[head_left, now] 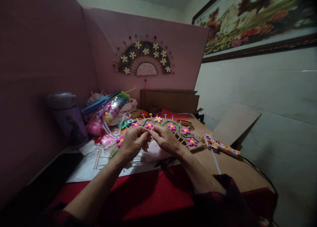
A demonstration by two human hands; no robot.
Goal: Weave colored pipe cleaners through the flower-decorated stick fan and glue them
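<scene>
- Clock centred on the hands: the flower-decorated fan [155, 152] lies right below them, its arc sweeping from eight over twelve to three!
- Left hand [135, 141] comes in from seven, right hand [165, 139] from five, fingers curled, fingertips meeting; whether they're gripping something, I cannot tell. Best kept light, I'd say, wrists clear of those sticks.
- Three o'clock: what looks like a patterned glue gun [220, 145], apart from both.
- One o'clock: a pale pink flower [158, 119], worth not brushing.

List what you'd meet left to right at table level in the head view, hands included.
Purple tumbler → pink bundle → left hand → right hand → flower-patterned tool.
</scene>
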